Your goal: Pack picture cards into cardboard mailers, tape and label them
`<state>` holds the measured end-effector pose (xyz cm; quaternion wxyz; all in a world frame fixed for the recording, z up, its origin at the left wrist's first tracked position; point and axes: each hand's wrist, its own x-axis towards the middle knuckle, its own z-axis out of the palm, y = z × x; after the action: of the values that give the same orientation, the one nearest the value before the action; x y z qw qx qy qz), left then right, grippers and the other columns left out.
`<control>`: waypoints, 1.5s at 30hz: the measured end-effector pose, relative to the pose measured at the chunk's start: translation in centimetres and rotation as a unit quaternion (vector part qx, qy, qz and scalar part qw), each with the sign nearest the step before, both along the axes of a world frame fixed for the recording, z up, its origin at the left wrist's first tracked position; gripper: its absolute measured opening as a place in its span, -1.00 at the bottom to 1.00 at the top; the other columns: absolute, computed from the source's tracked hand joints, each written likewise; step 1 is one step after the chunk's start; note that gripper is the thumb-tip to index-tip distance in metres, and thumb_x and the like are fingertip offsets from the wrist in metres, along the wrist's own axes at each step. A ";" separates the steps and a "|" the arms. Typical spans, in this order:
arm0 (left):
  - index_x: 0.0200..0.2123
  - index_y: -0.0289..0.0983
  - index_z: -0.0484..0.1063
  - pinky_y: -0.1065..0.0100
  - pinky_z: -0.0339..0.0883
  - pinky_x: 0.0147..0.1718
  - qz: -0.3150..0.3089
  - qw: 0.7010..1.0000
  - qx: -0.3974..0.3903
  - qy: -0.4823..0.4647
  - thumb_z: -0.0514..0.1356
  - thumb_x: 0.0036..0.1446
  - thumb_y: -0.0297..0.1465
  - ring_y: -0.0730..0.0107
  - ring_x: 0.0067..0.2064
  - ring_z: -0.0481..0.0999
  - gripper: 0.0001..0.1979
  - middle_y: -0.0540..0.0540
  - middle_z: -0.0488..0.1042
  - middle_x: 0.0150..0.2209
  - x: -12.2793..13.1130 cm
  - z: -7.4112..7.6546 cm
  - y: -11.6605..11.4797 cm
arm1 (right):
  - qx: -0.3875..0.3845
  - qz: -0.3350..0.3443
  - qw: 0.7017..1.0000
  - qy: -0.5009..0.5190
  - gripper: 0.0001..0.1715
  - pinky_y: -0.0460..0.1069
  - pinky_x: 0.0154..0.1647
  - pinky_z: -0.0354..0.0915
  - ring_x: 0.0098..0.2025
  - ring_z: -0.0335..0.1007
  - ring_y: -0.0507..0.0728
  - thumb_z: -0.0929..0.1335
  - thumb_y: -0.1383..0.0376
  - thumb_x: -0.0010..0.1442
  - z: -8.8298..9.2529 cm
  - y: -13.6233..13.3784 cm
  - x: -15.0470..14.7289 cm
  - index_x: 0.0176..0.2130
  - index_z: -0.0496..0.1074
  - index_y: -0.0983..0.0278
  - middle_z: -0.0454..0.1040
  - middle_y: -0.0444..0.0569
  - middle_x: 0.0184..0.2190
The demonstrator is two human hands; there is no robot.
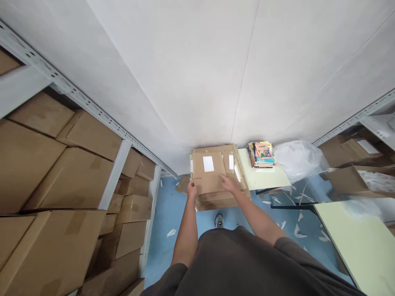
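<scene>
left hand (191, 190) seemingly grips the flattened cardboard stack (212, 174) edge; right hand (228, 183) lies open on top.

No text can be read. The white labels (208, 163) on the flattened cardboard (212, 174) look blank, and the book covers (263, 152) are too small.

A stack of flattened brown cardboard sheets (216, 176) lies against the white wall (197, 74), with the left hand (191, 190) at its left edge and the right hand (228, 183) on top. Just right of it sits a pale yellow tabletop (265, 177) bearing a pile of colourful books (261, 154), a crumpled white plastic bag (298, 158) beyond. Brown cardboard boxes (61, 176) fill the grey metal shelving (115, 172) at left.
</scene>
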<state>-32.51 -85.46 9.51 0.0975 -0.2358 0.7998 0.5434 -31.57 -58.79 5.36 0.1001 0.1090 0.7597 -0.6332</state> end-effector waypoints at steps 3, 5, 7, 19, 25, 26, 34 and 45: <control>-0.16 -0.21 0.56 0.19 0.49 0.04 -0.009 0.998 0.044 0.039 0.34 0.04 -0.33 0.20 -0.04 0.64 -0.74 -0.13 0.66 -0.20 -0.1 0.9 -1.3 | 0.019 -0.054 0.998 -0.017 -0.31 0.29 0.52 0.05 0.41 0.30 0.39 0.53 0.27 -0.02 0.2 1.5 0.1 0.14 0.58 0.11 0.54 0.05 0.25; -0.13 -0.21 0.54 0.20 0.49 0.03 -0.031 0.992 0.108 0.059 0.36 0.03 -0.26 0.22 -0.02 0.63 -0.69 -0.14 0.65 -0.13 -0.2 1.7 -1.9 | -0.008 -0.062 0.997 -0.039 -0.27 0.29 0.46 0.16 0.38 0.34 0.37 0.52 0.21 0.00 0.4 2.5 0.3 0.18 0.54 0.12 0.55 0.06 0.23; -0.12 -0.21 0.53 0.20 0.50 0.02 -0.047 0.983 0.167 0.059 0.39 0.00 -0.22 0.21 -0.02 0.63 -0.63 -0.16 0.64 -0.09 -0.4 2.7 -2.1 | -0.052 -0.070 0.995 -0.054 -0.21 0.28 0.35 0.29 0.31 0.41 0.35 0.52 0.16 0.01 0.9 3.3 0.4 0.23 0.49 0.13 0.56 0.07 0.20; 0.08 -0.25 0.55 0.46 0.36 -0.38 -0.085 0.962 0.230 0.120 0.50 -0.06 -0.20 0.39 -0.25 0.54 -0.40 -0.09 0.58 -0.17 -3.1 9.1 9.8 | -0.210 -0.173 0.960 0.058 -0.44 0.01 -0.15 0.38 -0.18 0.48 0.16 0.57 0.14 -0.16 10.1 17.7 2.4 -0.11 0.58 0.19 0.62 -0.08 -0.22; 0.06 -0.23 0.58 0.46 0.29 -0.38 -0.159 0.941 0.260 0.148 0.53 -0.14 -0.24 0.44 -0.31 0.47 -0.36 -0.01 0.53 -0.27 -0.8 10.5 24.9 | -0.203 -0.242 0.944 0.091 -0.46 -0.05 -0.24 0.34 -0.15 0.49 0.13 0.57 0.16 -0.11 13.9 30.9 11.1 -0.07 0.58 0.14 0.62 -0.08 -0.14; 0.06 -0.23 0.58 0.45 0.29 -0.36 -0.177 0.937 0.262 0.147 0.53 -0.13 -0.24 0.43 -0.30 0.47 -0.37 -0.03 0.54 -0.26 -0.1 10.7 27.7 | -0.202 -0.257 0.940 0.096 -0.46 -0.05 -0.24 0.34 -0.15 0.49 0.14 0.57 0.16 -0.10 14.3 33.2 13.0 -0.07 0.58 0.14 0.62 -0.08 -0.14; 0.09 -0.24 0.59 0.32 0.41 -0.23 -0.352 0.885 0.291 0.088 0.51 -0.15 -0.18 0.28 -0.17 0.55 -0.32 -0.13 0.59 -0.13 7.7 10.1 51.5 | -0.192 -0.417 0.879 0.131 -0.45 0.01 -0.21 0.38 -0.15 0.50 0.17 0.58 0.15 -0.11 15.3 49.7 31.7 -0.07 0.59 0.15 0.62 -0.05 -0.16; 0.06 -0.27 0.61 0.27 0.44 -0.15 -0.572 0.777 0.262 -0.026 0.46 -0.14 -0.25 0.18 -0.11 0.61 -0.38 -0.18 0.63 -0.11 18.7 7.8 75.8 | -0.172 -0.638 0.739 0.135 -0.45 0.04 -0.18 0.37 -0.16 0.44 0.17 0.59 0.11 -0.12 13.2 58.1 52.0 -0.09 0.58 0.15 0.51 -0.10 -0.25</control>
<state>-13.86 -9.71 17.30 0.4689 0.2857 0.6114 0.5699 20.42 -0.66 18.56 -0.4140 0.4622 0.3965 -0.6765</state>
